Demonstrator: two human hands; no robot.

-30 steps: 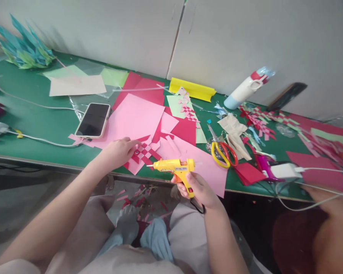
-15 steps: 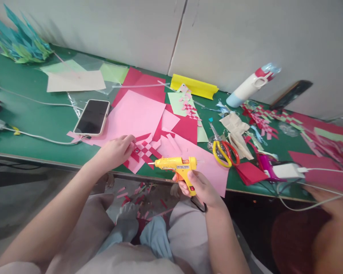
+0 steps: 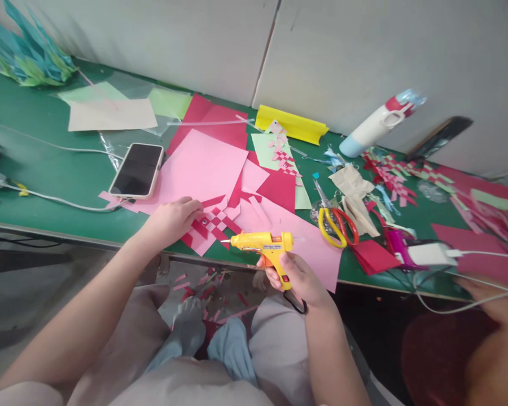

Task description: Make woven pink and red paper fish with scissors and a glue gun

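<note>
Little has moved: right hand (image 3: 295,276) wraps the glue gun (image 3: 267,243); left hand (image 3: 174,220), half-curled, grip unclear, touches woven paper (image 3: 215,221) at its fingertips (image 3: 198,210); nozzle (image 3: 225,241) best kept clear.

A: anyone able to read anything here?
B: nope, nothing legible tbh. there's a pale label (image 3: 272,247) with dark print on the yellow glue gun (image 3: 262,241), but it's way too small and blurry to make out.
</note>
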